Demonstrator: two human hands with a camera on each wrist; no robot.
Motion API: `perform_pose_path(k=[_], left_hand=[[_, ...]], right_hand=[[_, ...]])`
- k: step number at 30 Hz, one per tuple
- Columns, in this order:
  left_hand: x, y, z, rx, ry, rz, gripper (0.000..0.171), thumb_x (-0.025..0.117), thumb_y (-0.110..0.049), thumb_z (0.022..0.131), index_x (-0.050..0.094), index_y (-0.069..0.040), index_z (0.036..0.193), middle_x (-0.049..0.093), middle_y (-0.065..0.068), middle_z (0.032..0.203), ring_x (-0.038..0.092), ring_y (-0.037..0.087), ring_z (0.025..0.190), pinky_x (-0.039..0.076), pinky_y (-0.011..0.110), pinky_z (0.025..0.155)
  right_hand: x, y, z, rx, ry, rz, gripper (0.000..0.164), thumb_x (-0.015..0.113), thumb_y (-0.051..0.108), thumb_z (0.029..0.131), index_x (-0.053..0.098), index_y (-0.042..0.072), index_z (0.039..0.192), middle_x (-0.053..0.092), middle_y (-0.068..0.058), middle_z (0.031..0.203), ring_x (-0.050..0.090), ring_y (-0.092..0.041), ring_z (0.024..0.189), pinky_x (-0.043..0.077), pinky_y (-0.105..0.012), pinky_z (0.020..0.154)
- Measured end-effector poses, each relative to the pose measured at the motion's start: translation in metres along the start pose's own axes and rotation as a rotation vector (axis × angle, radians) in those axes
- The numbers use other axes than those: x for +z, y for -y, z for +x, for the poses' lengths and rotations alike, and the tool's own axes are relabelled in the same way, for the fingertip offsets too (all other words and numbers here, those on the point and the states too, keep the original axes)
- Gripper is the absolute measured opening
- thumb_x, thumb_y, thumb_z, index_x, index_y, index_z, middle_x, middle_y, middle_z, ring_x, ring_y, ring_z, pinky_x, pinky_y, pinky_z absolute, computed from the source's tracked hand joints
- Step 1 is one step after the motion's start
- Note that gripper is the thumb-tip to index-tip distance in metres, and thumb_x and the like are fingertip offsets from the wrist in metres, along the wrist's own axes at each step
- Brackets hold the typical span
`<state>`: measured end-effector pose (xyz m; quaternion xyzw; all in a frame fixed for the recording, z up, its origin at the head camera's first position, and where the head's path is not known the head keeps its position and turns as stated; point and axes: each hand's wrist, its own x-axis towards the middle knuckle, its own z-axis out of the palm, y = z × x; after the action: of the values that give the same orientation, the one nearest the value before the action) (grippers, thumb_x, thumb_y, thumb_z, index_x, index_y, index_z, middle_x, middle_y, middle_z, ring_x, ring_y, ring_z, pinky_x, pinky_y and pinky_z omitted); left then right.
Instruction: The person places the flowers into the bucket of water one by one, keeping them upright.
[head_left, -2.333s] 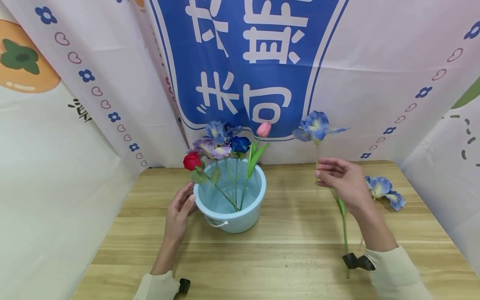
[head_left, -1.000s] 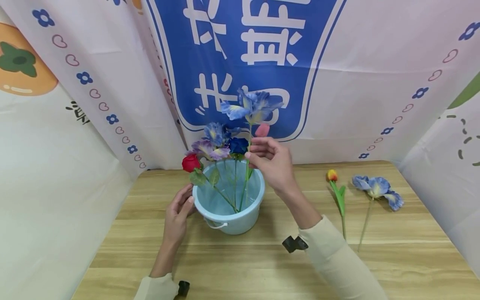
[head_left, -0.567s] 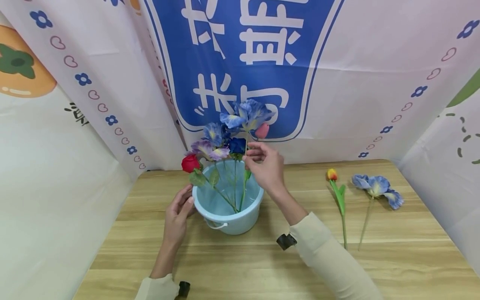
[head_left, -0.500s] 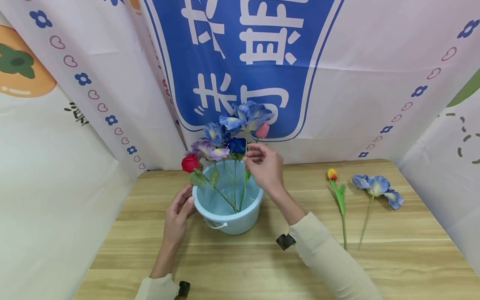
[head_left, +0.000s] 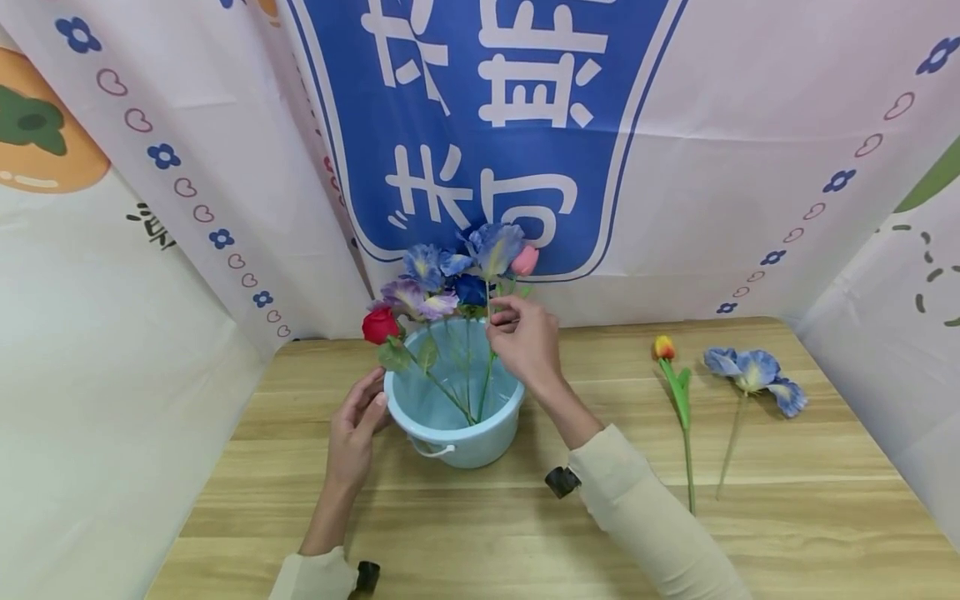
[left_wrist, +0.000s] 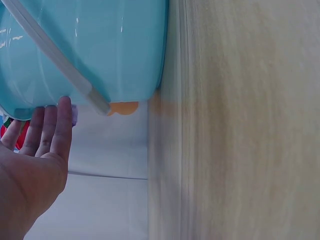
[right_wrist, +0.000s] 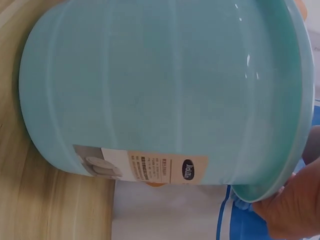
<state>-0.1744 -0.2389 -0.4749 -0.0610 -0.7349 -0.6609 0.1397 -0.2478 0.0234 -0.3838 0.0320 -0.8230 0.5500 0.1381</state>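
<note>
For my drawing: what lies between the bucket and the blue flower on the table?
A red-yellow tulip, and nearer the bucket, the right arm, in the head view.

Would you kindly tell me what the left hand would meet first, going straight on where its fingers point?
Most likely the light-blue, round plastic bucket: the fingertips of the left hand appear to rest against its outside, though depth is unclear.

The left sleeve [head_left: 313, 577] is plain, pale cream, and so is the right sleeve [head_left: 648, 512], which I can see falling in soft creases. By each cuff sits something small, black and boxy: a left block [head_left: 367, 577], a right block [head_left: 561, 482]. The fingers [left_wrist: 62, 127] are bare.
</note>
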Motion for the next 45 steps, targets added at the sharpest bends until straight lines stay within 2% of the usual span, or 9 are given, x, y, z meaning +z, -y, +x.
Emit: perform_pose_path(k=[5,12,16,23,29,34,37,45], left_hand=[[0.001,0.0,-0.001,-0.01,-0.007,-0.003,0.044,0.054,-0.01,0.112,0.052,0.005,0.154,0.07,-0.014,0.125,0.069,0.0,0.115,0.066,0.02,0.088],[0.001,0.0,-0.002,-0.027,-0.007,0.008,0.045,0.054,-0.011,0.112,0.051,0.005,0.154,0.069,-0.016,0.125,0.068,-0.001,0.116,0.065,0.019,0.089],[0.001,-0.001,-0.001,-0.02,-0.007,0.014,0.045,0.054,-0.011,0.112,0.052,0.005,0.154,0.07,-0.017,0.124,0.068,-0.001,0.116,0.065,0.019,0.089],[-0.001,-0.002,-0.001,-0.023,-0.009,0.021,0.045,0.054,-0.011,0.112,0.052,0.004,0.154,0.069,-0.018,0.125,0.068,-0.002,0.116,0.065,0.019,0.089],[-0.001,-0.001,-0.001,-0.018,-0.008,0.016,0.045,0.054,-0.011,0.112,0.051,0.004,0.154,0.07,-0.017,0.125,0.068,-0.001,0.115,0.065,0.019,0.088],[-0.001,-0.001,-0.001,-0.012,-0.01,0.009,0.045,0.053,-0.01,0.112,0.051,0.006,0.154,0.07,-0.017,0.124,0.069,-0.002,0.114,0.065,0.019,0.087],[-0.001,-0.001,-0.001,-0.016,-0.015,0.012,0.045,0.053,-0.01,0.112,0.051,0.006,0.154,0.07,-0.017,0.124,0.069,-0.002,0.114,0.065,0.019,0.087],[0.0,-0.001,0.0,-0.015,-0.005,0.002,0.045,0.054,-0.01,0.112,0.05,0.006,0.155,0.07,-0.018,0.124,0.068,-0.002,0.116,0.065,0.019,0.088]], right_hand=[[-0.001,0.003,-0.002,0.008,0.059,-0.037,0.03,0.078,0.006,0.092,0.079,0.007,0.122,0.08,-0.007,0.099,0.08,-0.023,0.091,0.068,-0.039,0.086],[-0.016,0.003,-0.009,0.047,0.14,0.028,0.04,0.083,0.015,0.093,0.075,0.008,0.131,0.079,-0.009,0.111,0.079,-0.027,0.102,0.068,-0.04,0.091],[-0.027,-0.003,-0.014,0.047,0.141,0.086,0.041,0.083,0.014,0.092,0.073,0.008,0.132,0.079,-0.01,0.114,0.078,-0.028,0.106,0.068,-0.039,0.092],[-0.046,-0.014,-0.019,0.092,0.158,0.233,0.039,0.08,0.009,0.095,0.072,0.006,0.133,0.076,-0.015,0.119,0.075,-0.03,0.107,0.07,-0.034,0.078],[-0.067,-0.028,-0.024,0.136,0.148,0.274,0.041,0.079,0.007,0.095,0.07,0.005,0.135,0.074,-0.02,0.124,0.074,-0.027,0.108,0.07,-0.036,0.083],[-0.089,-0.044,-0.027,0.166,0.127,0.294,0.044,0.078,0.007,0.097,0.067,0.002,0.138,0.07,-0.024,0.129,0.074,-0.017,0.103,0.069,-0.03,0.083],[-0.103,-0.053,-0.029,0.176,0.114,0.305,0.045,0.076,0.006,0.098,0.064,-0.001,0.14,0.069,-0.022,0.128,0.073,-0.01,0.099,0.069,-0.029,0.084],[-0.136,-0.077,-0.04,0.217,0.079,0.307,0.047,0.074,0.007,0.101,0.059,-0.004,0.144,0.071,0.001,0.113,0.074,-0.005,0.097,0.068,-0.026,0.086]])
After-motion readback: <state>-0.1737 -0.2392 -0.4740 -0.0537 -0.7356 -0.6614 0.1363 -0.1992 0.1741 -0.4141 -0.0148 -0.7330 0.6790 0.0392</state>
